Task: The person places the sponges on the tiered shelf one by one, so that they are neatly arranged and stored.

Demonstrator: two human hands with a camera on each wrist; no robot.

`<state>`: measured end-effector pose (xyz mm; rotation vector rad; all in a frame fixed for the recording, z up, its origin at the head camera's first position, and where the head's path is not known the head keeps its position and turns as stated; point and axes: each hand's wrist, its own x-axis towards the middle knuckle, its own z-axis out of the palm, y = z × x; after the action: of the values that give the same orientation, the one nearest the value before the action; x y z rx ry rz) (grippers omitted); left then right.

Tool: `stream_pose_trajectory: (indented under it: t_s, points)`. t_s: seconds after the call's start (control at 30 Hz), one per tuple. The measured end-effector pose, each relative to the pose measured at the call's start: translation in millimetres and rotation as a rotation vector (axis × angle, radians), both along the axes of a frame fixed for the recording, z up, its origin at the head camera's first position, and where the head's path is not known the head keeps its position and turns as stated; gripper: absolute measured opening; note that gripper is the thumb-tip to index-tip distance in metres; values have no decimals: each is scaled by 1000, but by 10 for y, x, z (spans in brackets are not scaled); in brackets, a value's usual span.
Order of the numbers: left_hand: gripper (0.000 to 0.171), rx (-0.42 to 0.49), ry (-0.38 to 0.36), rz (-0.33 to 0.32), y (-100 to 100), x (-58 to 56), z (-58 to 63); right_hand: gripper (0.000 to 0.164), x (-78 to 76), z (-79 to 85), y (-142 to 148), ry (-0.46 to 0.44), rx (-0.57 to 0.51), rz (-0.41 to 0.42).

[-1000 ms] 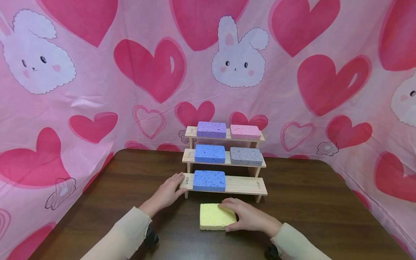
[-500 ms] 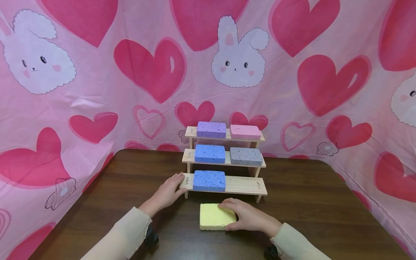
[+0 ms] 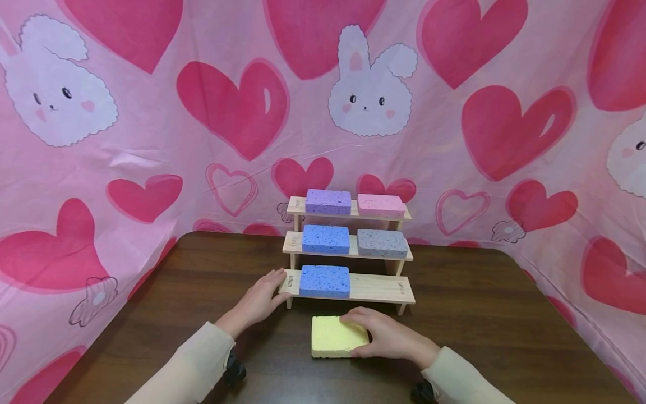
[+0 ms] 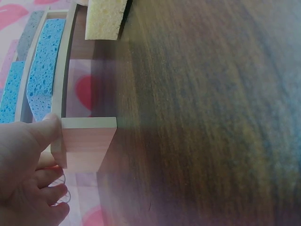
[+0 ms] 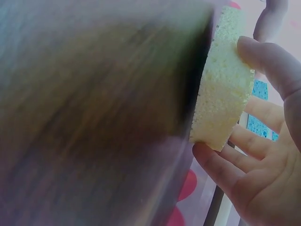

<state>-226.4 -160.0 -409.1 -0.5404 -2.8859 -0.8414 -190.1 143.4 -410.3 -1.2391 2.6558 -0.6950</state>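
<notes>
A yellow sponge (image 3: 337, 338) lies flat on the brown table in front of a three-step wooden shelf (image 3: 375, 285). My right hand (image 3: 386, 335) holds its right part, thumb at the near edge and fingers over the far side. In the right wrist view the thumb presses one long side of the sponge (image 5: 223, 89) and a fingertip meets its lower end. My left hand (image 3: 258, 296) grips the left end of the lowest step; in the left wrist view the thumb (image 4: 46, 129) lies against the board's end, other fingers curled beyond it.
On the lowest step sits a blue sponge (image 3: 324, 280) at the left. The middle step bears another blue sponge (image 3: 326, 239) and a grey sponge (image 3: 382, 243). A purple sponge (image 3: 328, 201) and a pink sponge (image 3: 381, 205) occupy the top step. Pink heart-patterned cloth (image 3: 303, 134) hangs behind.
The yellow sponge and my right hand have shifted very slightly to the right. My left hand and the shelf keep their place.
</notes>
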Motion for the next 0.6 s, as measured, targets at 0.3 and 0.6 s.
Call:
stream_pose_trajectory:
  t_s: [0.3,0.6]
  points:
    - [56,-7,5,-6,1,2,6,55,8,59,49,45,-43,26]
    - [56,-10,6,-1,1,5,4,51,31,206,134,78,-72,40]
